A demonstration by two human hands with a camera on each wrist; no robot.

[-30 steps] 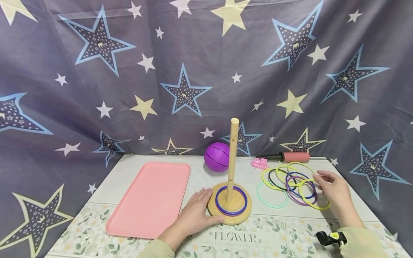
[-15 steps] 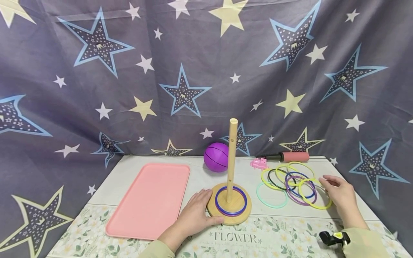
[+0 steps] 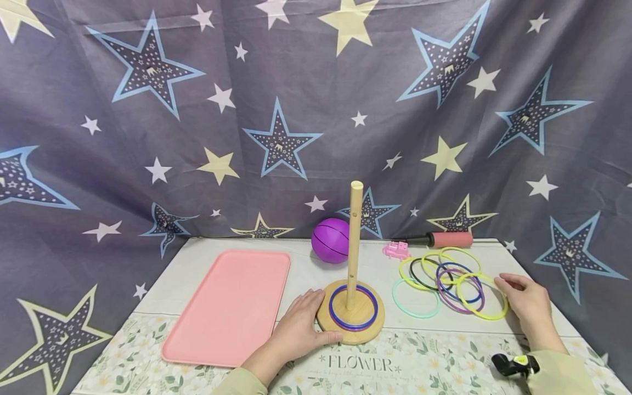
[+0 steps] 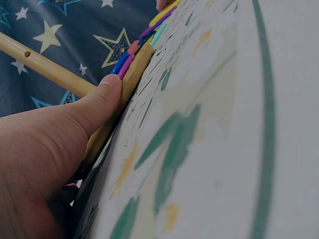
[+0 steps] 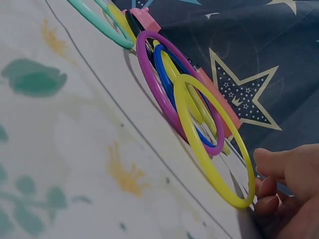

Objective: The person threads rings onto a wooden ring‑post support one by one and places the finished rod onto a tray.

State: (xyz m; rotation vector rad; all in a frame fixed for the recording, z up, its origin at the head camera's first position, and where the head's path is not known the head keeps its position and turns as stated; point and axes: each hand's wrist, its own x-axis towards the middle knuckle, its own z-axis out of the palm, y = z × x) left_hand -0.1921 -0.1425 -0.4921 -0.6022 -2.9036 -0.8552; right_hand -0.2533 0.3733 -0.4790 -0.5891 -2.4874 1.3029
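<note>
A wooden ring-toss stand (image 3: 354, 241) stands upright mid-table, with a blue ring (image 3: 332, 307) and a purple-red ring beneath it lying around the post on its round base. My left hand (image 3: 301, 326) grips the base's left rim, thumb along the front edge; the left wrist view shows the thumb (image 4: 102, 102) against the rim. Right of the stand lies an overlapping pile of coloured rings. A yellow ring (image 3: 504, 311) rests uppermost on the pile's right side. Just beside it my right hand (image 3: 530, 302) hovers with loosely bent fingers, holding nothing; whether a fingertip touches the ring I cannot tell.
A pink tray (image 3: 232, 307) lies left of the stand. Behind stand a purple ball (image 3: 329, 241), a small pink toy (image 3: 397, 250) and a red-handled pump (image 3: 451, 240). A starry curtain (image 3: 296, 82) hangs at the table's back edge.
My right hand has drawn back to the right and slightly toward me, away from the pile's middle. The yellow ring has barely shifted. The left hand stays on the base.
</note>
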